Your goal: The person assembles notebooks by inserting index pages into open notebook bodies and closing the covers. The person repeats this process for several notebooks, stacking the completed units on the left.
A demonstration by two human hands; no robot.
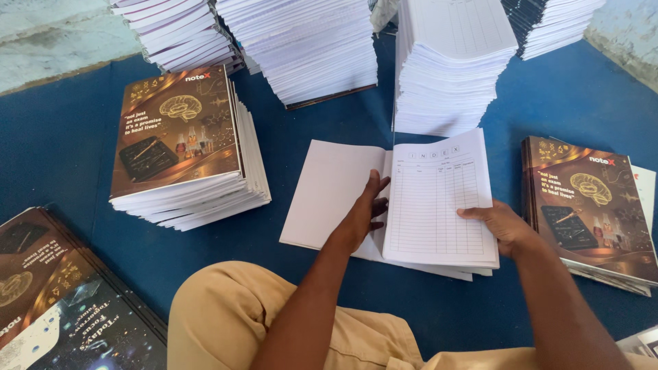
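Head view — left hand (362, 216) pressing flat on open page block (411, 205), right hand (504, 226) pinching its edge; probably light, floppy — supporting underneath advisable.

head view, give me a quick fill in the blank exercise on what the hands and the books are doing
1. The left hand presses on the fold of the open ____.
2. The right hand grips the page printed with a ruled ____.
3. Everything lies on a ____ mat.
4. The covered notebook stack lies to the person's ____.

Missing: book; table; blue; left
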